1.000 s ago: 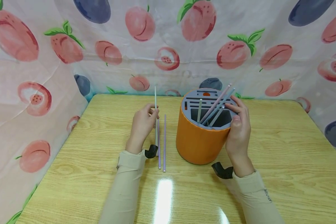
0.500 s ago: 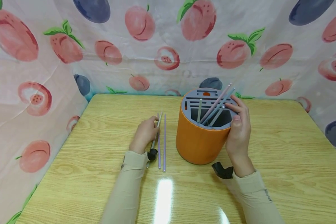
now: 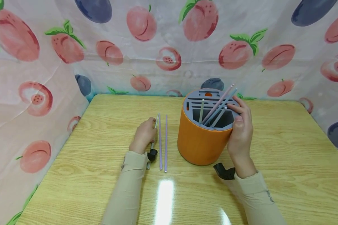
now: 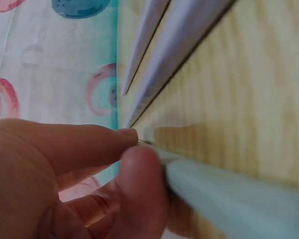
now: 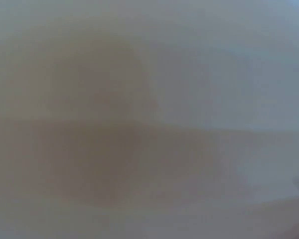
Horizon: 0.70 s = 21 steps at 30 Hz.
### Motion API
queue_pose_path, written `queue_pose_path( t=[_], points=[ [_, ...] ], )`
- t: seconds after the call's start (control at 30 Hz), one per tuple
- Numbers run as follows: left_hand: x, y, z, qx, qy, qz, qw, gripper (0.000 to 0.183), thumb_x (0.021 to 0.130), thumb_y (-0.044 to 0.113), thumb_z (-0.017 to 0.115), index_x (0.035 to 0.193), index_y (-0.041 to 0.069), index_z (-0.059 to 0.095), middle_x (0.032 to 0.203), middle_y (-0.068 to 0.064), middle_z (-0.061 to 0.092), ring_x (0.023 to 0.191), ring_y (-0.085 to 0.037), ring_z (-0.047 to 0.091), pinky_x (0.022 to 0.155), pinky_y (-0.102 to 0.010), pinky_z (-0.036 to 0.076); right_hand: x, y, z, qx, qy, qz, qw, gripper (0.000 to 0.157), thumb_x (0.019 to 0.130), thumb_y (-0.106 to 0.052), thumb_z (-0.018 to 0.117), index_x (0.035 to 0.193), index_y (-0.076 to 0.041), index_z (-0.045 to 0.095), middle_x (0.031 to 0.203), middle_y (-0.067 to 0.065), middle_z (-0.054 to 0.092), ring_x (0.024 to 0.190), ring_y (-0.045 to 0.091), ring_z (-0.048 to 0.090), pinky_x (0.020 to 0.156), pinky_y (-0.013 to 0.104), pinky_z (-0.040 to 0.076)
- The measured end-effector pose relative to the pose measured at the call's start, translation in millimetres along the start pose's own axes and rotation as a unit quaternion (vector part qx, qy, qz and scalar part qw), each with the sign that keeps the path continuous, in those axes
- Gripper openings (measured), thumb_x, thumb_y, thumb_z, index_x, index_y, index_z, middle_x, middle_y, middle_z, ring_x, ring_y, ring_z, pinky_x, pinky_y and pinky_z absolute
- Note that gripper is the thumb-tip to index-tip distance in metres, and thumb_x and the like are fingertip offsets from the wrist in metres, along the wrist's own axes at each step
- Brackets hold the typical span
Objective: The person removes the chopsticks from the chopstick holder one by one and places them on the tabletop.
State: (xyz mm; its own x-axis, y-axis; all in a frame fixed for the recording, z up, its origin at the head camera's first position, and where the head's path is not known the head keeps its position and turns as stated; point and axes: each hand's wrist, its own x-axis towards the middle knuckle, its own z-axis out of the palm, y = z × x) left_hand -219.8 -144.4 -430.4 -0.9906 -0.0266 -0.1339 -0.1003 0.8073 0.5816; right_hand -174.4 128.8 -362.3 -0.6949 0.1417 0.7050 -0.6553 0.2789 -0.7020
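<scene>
My left hand [image 3: 144, 133] is low over the table, its thumb and index finger pinching a pale green chopstick [image 4: 224, 191]. In the head view this chopstick lies slanted, partly hidden under the hand and wrist camera. Just to its right, two purple chopsticks [image 3: 161, 150] lie side by side. My right hand [image 3: 240, 134] grips the right side of an orange round knife block [image 3: 202, 147], fingers over the grey slotted top and thumb at the rim. Several chopsticks [image 3: 218, 106] in pink, blue and pale tones lean in its large opening. The right wrist view is only a blur.
The knife block stands upright on a wood-grain table [image 3: 95, 187], right of the loose chopsticks. A fruit-print cloth [image 3: 169, 37] hangs behind the table and along its left side. A black wrist camera [image 3: 224, 172] juts from the right sleeve near the block's base.
My left hand has come down with the pale green chopstick, from raised over the purple ones to lying left of them. The right hand and knife block have kept their place.
</scene>
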Motion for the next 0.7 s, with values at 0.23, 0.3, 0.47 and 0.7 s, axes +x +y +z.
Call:
queue_pose_path(
  t=[0.23, 0.3, 0.47, 0.7],
  points=[
    [0.2, 3.7, -2.8, 0.021, 0.008, 0.020, 0.9996, 0.037, 0.090, 0.018, 0.047, 0.127, 0.011, 0.046, 0.080, -0.004, 0.057, 0.056, -0.017, 0.056, 0.060, -0.032, 0.044, -0.3, 0.5, -0.3, 0.004, -0.002, 0.003, 1.000, 0.063, 0.089, -0.055, 0.036, 0.113, 0.000, 0.055, 0.134, 0.006, 0.040, 0.126, 0.021, 0.030, 0.104, 0.031, 0.023],
    [-0.6, 7.4, -4.2, 0.027, 0.015, 0.033, 0.9990, 0.035, 0.091, 0.023, 0.046, 0.125, 0.013, 0.049, 0.084, -0.003, 0.056, 0.063, -0.019, 0.054, 0.061, -0.033, 0.043, -0.4, 0.9, -0.2, 0.003, -0.002, 0.002, 1.000, 0.063, 0.089, -0.055, 0.036, 0.113, 0.000, 0.055, 0.134, 0.006, 0.040, 0.126, 0.021, 0.030, 0.104, 0.031, 0.022],
    [-2.9, 21.4, -8.7, 0.023, 0.031, 0.080, 0.9961, 0.033, 0.092, 0.030, 0.047, 0.121, 0.016, 0.053, 0.087, 0.001, 0.054, 0.070, -0.017, 0.051, 0.061, -0.031, 0.041, -0.1, 1.1, 0.0, -0.005, -0.002, 0.001, 1.000, 0.061, 0.090, -0.053, 0.035, 0.113, 0.000, 0.056, 0.133, 0.005, 0.040, 0.126, 0.020, 0.030, 0.104, 0.031, 0.022],
    [-8.3, 39.9, -14.3, -0.025, 0.054, 0.150, 0.9870, 0.031, 0.093, 0.036, 0.045, 0.116, 0.020, 0.056, 0.093, 0.004, 0.056, 0.077, -0.013, 0.052, 0.068, -0.031, 0.043, -0.2, 1.4, -1.1, -0.006, -0.003, 0.005, 1.000, 0.060, 0.091, -0.053, 0.035, 0.113, -0.001, 0.055, 0.134, 0.004, 0.039, 0.126, 0.020, 0.030, 0.104, 0.031, 0.023]
  ],
)
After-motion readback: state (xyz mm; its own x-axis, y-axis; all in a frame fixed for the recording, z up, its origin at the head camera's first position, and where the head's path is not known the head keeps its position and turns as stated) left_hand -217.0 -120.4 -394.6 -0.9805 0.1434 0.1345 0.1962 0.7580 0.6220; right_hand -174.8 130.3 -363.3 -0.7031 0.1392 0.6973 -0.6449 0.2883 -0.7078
